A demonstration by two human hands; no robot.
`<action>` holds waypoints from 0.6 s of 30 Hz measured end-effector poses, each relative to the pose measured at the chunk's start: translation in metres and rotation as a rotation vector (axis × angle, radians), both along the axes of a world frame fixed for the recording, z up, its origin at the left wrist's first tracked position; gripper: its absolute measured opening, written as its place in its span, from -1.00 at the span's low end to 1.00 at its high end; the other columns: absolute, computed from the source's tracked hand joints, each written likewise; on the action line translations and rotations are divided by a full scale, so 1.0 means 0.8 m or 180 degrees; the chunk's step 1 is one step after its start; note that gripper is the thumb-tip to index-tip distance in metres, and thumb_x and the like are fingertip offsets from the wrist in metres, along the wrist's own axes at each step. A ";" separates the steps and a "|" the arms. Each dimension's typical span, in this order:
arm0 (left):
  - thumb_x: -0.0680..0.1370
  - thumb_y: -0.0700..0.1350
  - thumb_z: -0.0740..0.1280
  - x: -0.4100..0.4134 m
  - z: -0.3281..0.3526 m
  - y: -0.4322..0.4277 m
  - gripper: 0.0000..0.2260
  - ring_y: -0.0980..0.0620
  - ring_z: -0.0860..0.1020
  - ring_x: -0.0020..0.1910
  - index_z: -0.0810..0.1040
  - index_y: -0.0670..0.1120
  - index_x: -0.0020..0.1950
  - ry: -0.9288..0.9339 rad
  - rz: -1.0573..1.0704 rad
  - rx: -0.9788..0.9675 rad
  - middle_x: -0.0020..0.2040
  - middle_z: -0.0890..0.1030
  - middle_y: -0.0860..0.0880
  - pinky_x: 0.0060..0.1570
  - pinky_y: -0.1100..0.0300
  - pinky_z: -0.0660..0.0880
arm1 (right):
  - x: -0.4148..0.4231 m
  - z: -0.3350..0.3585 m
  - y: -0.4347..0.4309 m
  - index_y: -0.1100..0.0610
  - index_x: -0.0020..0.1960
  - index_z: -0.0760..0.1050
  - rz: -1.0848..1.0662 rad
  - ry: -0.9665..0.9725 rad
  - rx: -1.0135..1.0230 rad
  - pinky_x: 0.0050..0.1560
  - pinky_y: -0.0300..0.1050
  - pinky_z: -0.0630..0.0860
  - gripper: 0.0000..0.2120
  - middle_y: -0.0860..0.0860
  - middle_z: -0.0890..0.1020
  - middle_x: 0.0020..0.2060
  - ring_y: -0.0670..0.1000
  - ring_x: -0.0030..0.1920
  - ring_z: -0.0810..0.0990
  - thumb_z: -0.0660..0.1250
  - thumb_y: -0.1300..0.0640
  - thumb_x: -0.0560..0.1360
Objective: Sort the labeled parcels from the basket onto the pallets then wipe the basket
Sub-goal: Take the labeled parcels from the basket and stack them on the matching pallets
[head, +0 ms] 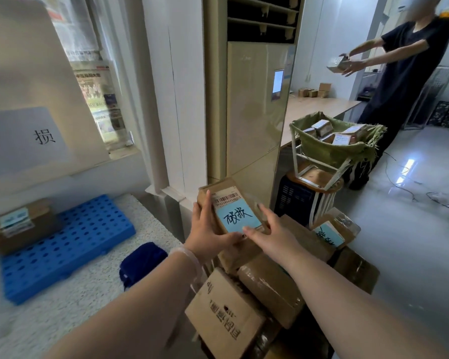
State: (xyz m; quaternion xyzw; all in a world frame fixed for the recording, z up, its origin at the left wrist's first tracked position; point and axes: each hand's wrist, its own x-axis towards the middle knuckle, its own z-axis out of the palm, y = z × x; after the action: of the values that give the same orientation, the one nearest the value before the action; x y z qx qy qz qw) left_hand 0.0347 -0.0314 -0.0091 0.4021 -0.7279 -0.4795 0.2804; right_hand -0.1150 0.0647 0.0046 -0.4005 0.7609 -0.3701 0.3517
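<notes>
I hold a brown cardboard parcel [231, 203] with a barcode and a light-blue handwritten label up in front of me. My left hand [208, 234] grips its left side and lower edge. My right hand [267, 233] grips its right side. Below my arms several more taped parcels [259, 283] lie piled together, one with a blue label [328, 233]; the basket under them is hidden. A blue perforated pallet [70, 244] lies on the speckled counter at left, with one labeled parcel [18, 224] on its far end.
A dark blue cloth [143, 260] lies on the counter beside the pallet. A tall air-conditioner cabinet [254, 107] stands ahead. At right, a green-lined basket of parcels [340, 143] sits on a stool, and a person in dark clothes [405, 81] holds a small box. Cables cross the floor.
</notes>
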 end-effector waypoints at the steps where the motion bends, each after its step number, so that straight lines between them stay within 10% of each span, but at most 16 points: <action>1: 0.39 -0.09 0.55 0.011 0.001 -0.006 0.04 -0.04 0.03 0.55 -0.20 0.31 0.50 -0.0044 -0.0060 -0.0022 0.57 -0.18 0.12 0.46 -0.03 0.25 | 0.009 0.002 -0.006 -0.35 0.52 -0.12 0.0131 0.0080 -0.0003 0.37 0.28 0.36 -0.20 -0.05 0.32 0.47 0.15 0.42 0.36 0.34 -0.25 0.49; 6: 0.40 -0.03 0.55 0.083 0.000 -0.039 0.04 0.00 -0.15 0.56 -0.20 0.27 0.53 -0.0436 -0.0165 -0.0236 0.58 -0.26 0.06 0.48 0.06 0.02 | 0.065 0.001 -0.045 -0.48 0.39 -0.43 0.0851 0.0699 0.0106 0.24 0.21 0.48 -0.15 -0.05 0.33 0.41 0.06 0.26 0.47 0.26 -0.24 0.54; 18: 0.27 0.24 0.54 0.321 -0.018 -0.139 0.02 -0.03 -0.04 0.57 -0.21 0.49 0.37 -0.0633 0.0366 -0.0155 0.58 -0.12 0.04 0.52 0.02 0.04 | 0.278 -0.010 -0.182 -0.46 0.48 -0.14 0.1602 0.1026 -0.0131 0.15 -0.05 0.54 -0.29 -0.14 0.43 0.30 -0.05 0.15 0.51 0.26 -0.28 0.53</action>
State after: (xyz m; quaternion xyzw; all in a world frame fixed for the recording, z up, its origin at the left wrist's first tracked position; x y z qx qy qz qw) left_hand 0.2915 -0.1422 -0.0236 0.4819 -0.7392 -0.4024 0.2437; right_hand 0.1073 -0.0810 -0.0031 -0.6371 0.6761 -0.2183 0.2989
